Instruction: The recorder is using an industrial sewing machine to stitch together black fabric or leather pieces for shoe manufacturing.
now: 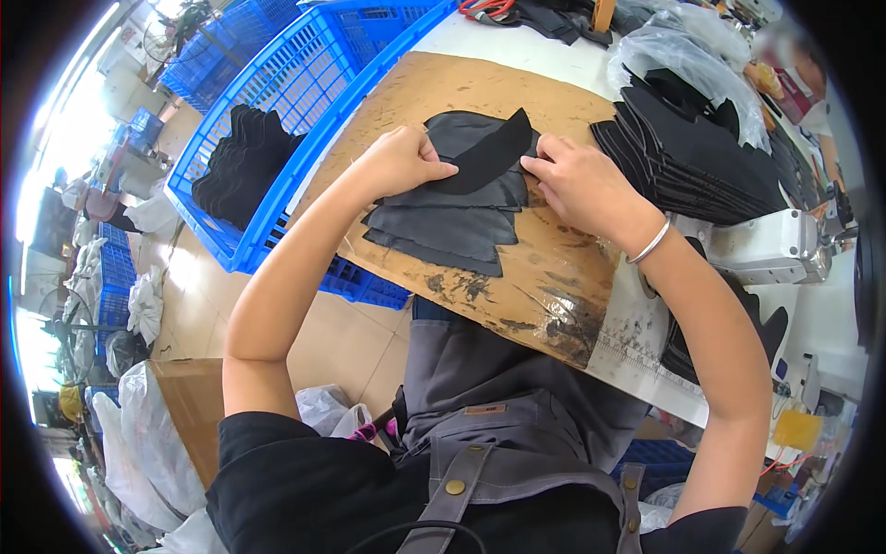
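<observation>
A curved black fabric piece (489,157) lies slantwise over a spread of dark, smooth-faced cut pieces (438,231). My left hand (406,162) pinches its lower left edge between thumb and finger. At its right edge my right hand (581,185), with a silver bangle at the wrist, has thumb and forefinger closed on the margin; the fingertips partly hide the contact. The pointed upper end of the piece sticks out free between my hands. Beneath everything is a worn brown cardboard sheet (388,111) with dark smears near its front edge.
Stacked black cut pieces (692,157) stand to the right, beside clear plastic bags (683,46). A white sewing machine (766,247) sits at the right. On the left, a blue crate (268,111) holds more black pieces (245,162). Another person (794,83) is at the far right.
</observation>
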`<state>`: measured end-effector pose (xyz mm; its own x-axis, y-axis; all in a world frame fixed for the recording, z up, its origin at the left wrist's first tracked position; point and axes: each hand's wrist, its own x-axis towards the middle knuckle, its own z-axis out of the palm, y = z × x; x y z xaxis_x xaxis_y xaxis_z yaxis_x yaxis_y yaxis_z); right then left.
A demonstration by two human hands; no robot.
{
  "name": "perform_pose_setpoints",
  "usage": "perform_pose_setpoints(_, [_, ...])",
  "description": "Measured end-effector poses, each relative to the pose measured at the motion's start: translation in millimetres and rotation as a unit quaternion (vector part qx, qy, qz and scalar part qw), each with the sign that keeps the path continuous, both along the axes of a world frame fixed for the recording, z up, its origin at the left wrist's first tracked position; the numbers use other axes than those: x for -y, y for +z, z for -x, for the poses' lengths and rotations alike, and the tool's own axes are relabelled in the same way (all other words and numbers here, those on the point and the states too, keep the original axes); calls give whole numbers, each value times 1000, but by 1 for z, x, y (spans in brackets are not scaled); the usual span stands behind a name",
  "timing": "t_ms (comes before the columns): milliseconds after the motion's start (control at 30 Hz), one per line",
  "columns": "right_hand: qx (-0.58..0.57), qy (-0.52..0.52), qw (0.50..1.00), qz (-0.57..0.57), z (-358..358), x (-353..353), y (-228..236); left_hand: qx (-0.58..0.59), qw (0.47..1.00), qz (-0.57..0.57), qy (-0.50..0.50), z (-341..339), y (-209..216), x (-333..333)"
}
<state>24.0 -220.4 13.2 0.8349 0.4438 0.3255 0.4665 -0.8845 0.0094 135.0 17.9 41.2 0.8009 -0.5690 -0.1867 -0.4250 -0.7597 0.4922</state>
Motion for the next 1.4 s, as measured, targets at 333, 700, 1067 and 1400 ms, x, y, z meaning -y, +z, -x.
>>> perform_pose_setpoints(333, [5,-5,1000,10,1,0,-1,12,999,52,-2,3,1,7])
perform_pose_setpoints(700, [142,-34,989,-37,7,-60,27,-383,847,363,62,0,-1,17])
perform_pose_setpoints(1067, [35,-277,943,-183,-22,-12,52,48,967,251,-2,7,-30,15])
perform_pose_setpoints(1400, [213,-223,916,-258,61,22,133,346,920,177,-57,20,-38,32])
